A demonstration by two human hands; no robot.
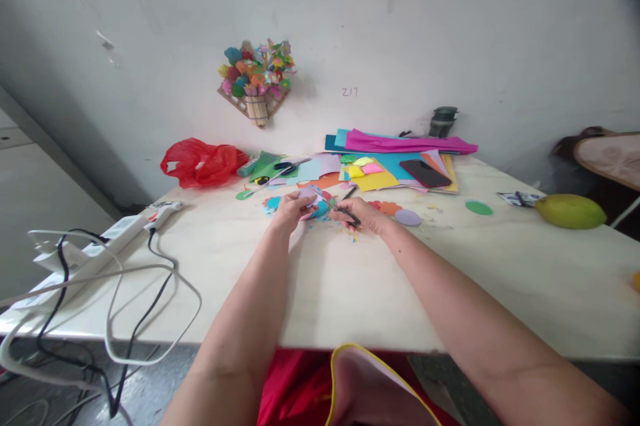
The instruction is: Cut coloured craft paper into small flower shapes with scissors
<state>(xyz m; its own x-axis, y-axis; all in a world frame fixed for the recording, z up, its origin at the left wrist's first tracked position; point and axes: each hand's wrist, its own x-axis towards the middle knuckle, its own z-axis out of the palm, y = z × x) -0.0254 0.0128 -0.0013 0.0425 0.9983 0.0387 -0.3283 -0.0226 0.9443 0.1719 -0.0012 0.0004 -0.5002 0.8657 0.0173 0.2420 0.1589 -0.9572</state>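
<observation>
Over the middle of the table, my left hand (291, 208) pinches a small lilac paper piece (306, 193) between thumb and fingers. My right hand (364, 214) is closed around the black handles of a pair of scissors (345, 213). The blades point left and meet the lilac paper; whether they are apart I cannot make out. Blue paper cutouts (273, 205) lie beneath and beside my left hand. To the right of my right hand rest orange-red paper shapes (388, 208) and a lilac paper oval (408, 217). Tiny paper scraps (354, 237) are scattered below the scissors.
Coloured sheets (380, 176), a phone (425, 173) and a second pair of scissors (290, 167) lie at the back. A red plastic bag (203, 163) is behind left. Power strips (107, 246) with cables occupy the left edge; a yellow-green fruit (571, 211) sits at right.
</observation>
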